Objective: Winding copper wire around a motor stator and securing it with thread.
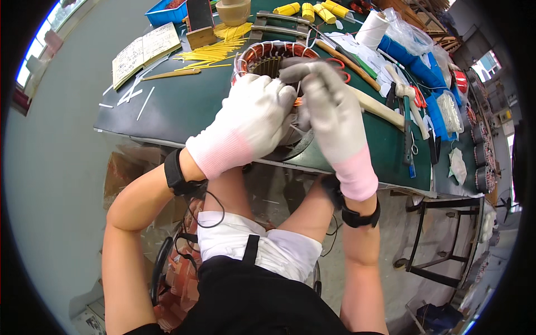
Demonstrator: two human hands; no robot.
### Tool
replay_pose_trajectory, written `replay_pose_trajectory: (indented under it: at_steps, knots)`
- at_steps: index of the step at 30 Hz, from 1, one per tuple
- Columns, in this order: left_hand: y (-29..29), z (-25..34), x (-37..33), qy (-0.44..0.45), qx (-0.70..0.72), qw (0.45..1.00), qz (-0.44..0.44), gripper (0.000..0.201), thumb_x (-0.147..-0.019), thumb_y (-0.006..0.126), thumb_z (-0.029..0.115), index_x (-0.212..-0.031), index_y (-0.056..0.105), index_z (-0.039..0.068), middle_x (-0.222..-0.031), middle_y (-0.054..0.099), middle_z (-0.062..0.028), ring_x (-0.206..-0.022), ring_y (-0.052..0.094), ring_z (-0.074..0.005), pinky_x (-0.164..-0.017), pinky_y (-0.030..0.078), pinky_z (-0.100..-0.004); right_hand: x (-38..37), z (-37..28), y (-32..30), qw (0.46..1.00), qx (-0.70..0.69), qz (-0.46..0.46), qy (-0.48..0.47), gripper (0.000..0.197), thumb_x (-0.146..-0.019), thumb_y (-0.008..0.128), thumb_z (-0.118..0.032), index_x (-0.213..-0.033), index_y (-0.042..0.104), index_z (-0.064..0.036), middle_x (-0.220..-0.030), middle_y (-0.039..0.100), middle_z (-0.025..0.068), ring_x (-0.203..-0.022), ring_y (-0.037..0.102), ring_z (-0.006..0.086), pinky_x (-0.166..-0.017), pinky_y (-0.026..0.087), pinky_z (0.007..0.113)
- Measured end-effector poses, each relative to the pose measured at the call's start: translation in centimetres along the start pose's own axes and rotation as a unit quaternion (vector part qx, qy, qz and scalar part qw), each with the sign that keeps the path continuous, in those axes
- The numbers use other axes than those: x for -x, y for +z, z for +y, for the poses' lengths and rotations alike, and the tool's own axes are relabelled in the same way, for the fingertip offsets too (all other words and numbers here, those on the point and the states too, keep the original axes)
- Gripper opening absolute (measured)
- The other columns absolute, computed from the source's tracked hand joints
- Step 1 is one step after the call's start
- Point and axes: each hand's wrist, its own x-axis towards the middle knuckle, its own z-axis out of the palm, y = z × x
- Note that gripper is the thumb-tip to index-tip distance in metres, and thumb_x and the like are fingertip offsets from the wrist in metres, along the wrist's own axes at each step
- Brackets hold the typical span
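Note:
A motor stator (261, 50) with copper windings and white lacing stands at the near edge of the green table, just beyond my hands. My left hand (251, 109), in a white knit glove with a pink cuff, is closed at the stator's near rim. Whatever its fingers pinch is hidden by the glove. My right hand (329, 103), gloved alike, hovers over the right side of the rim, its fingers bent and smeared by motion. A bit of copper wire (298, 101) shows between the hands. Both hands cover much of the stator's near side.
Left on the table (184, 114) lie an open notebook (146, 51) and yellow strips (215, 53). Red-handled scissors (341, 68), a wooden mallet handle (379, 109) and a hammer (407, 125) lie to the right. A white thread cone (372, 30) stands behind them.

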Motion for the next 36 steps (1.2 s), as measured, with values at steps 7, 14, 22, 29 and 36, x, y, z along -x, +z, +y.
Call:
replay_pose_trajectory:
  at_steps: [7, 14, 22, 29, 36]
  knots:
    - [-1.0, -0.2, 0.6, 0.043, -0.021, 0.999, -0.021, 0.018, -0.081, 0.06, 0.02, -0.087, 0.053, 0.005, -0.082, 0.051, -0.0112, -0.078, 0.051, -0.0309, -0.074, 0.039, -0.0395, 6.0, 5.2, 7.9, 0.951, -0.183, 0.246, -0.034, 0.038, -0.098, 0.049, -0.04, -0.084, 0.054, -0.0041, -0.072, 0.051, -0.001, -0.057, 0.04, 0.0039, -0.05, 0.029, 0.019]
    - [-1.1, -0.6, -1.8, 0.001, 0.072, 0.996, -0.061, 0.011, -0.084, 0.055, 0.012, -0.09, 0.054, 0.002, -0.082, 0.052, -0.0135, -0.081, 0.052, -0.0325, -0.075, 0.039, -0.039, 5.5, 5.1, 4.8, 0.97, -0.11, 0.216, -0.033, 0.038, -0.099, 0.048, -0.036, -0.097, 0.058, 0.0007, -0.076, 0.054, -0.0006, -0.066, 0.05, 0.0053, -0.056, 0.038, 0.017]
    - [-1.3, -0.7, -1.3, -0.027, 0.047, 0.997, -0.058, 0.01, -0.081, 0.059, 0.014, -0.084, 0.059, 0.005, -0.078, 0.056, -0.0115, -0.08, 0.054, -0.0301, -0.074, 0.039, -0.0383, 30.5, 9.4, -6.0, 0.819, 0.519, 0.095, 0.228, 0.034, -0.092, 0.05, -0.033, -0.076, 0.06, -0.0053, -0.066, 0.055, 0.017, -0.065, 0.057, 0.0359, -0.06, 0.042, 0.045]
    - [-1.6, -1.8, -1.3, -0.021, 0.065, 0.994, -0.084, 0.012, -0.08, 0.06, 0.015, -0.083, 0.059, 0.004, -0.075, 0.055, -0.0127, -0.078, 0.055, -0.0306, -0.071, 0.04, -0.0386, 19.6, 4.4, -2.4, 0.936, 0.217, 0.213, 0.18, 0.027, -0.092, 0.045, -0.017, -0.111, 0.054, 0.0001, -0.1, 0.062, 0.0208, -0.092, 0.065, 0.0314, -0.08, 0.049, 0.035]
    - [-2.6, -2.1, -1.3, -0.021, 0.08, 0.992, -0.092, 0.013, -0.08, 0.056, 0.012, -0.086, 0.055, 0.001, -0.076, 0.053, -0.015, -0.076, 0.051, -0.0321, -0.075, 0.039, -0.0382, 6.9, 5.6, -1.3, 0.728, -0.686, -0.016, -0.001, 0.019, -0.098, 0.047, -0.019, -0.104, 0.056, -0.004, -0.094, 0.056, 0.0085, -0.081, 0.058, 0.0134, -0.073, 0.049, 0.025]
